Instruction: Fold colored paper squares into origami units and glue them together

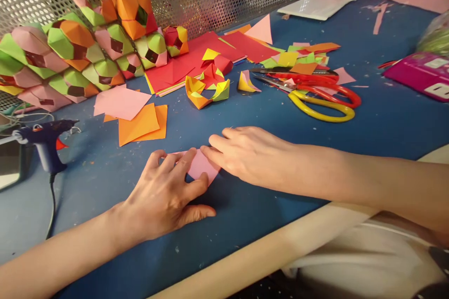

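Pressing flat on the blue bench (pixel 315 117), the left hand (pixel 164 196) and right hand (pixel 249 154) pin a pink paper piece (pixel 200 164) between spread fingertips, mid-crease by my read, nothing pinched; next wants a firm, even run along the fold.
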The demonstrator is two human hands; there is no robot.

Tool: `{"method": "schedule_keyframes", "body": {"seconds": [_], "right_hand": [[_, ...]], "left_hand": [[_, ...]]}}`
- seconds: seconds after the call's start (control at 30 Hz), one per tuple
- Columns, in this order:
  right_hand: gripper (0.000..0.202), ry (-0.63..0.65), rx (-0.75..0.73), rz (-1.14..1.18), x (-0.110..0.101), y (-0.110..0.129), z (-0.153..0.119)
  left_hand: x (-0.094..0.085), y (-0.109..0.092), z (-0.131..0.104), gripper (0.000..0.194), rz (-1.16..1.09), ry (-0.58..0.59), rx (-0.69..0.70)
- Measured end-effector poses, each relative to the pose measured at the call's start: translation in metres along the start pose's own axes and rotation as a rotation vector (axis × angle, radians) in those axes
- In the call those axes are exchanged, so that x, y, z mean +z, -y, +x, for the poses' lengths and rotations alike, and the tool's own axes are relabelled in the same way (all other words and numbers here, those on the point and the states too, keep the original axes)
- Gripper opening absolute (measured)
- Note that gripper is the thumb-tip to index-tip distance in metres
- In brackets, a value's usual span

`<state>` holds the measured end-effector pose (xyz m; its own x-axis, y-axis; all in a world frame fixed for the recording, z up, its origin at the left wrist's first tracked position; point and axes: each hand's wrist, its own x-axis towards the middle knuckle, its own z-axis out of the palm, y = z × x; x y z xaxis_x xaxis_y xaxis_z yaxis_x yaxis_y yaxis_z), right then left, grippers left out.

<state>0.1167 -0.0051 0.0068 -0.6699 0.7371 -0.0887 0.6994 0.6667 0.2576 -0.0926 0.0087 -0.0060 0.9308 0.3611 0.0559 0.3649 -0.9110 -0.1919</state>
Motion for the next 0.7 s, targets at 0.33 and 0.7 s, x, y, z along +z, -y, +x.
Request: {"method": "schedule_keyframes", "body": {"seconds": [0.33, 0.7], "right_hand": [[0.019, 0.075, 0.020, 0.075, -0.007, -0.009, -0.010], [0.016, -0.176, 0.137, 0.183, 0.007, -0.025, -0.014]], "left_hand": [[-0.007, -0.002, -0.013, 0.070, 0.181, -0.046, -0.097], [0.001, 0.021, -0.010, 0.052, 0.002, -0.143, -0.221]]}}
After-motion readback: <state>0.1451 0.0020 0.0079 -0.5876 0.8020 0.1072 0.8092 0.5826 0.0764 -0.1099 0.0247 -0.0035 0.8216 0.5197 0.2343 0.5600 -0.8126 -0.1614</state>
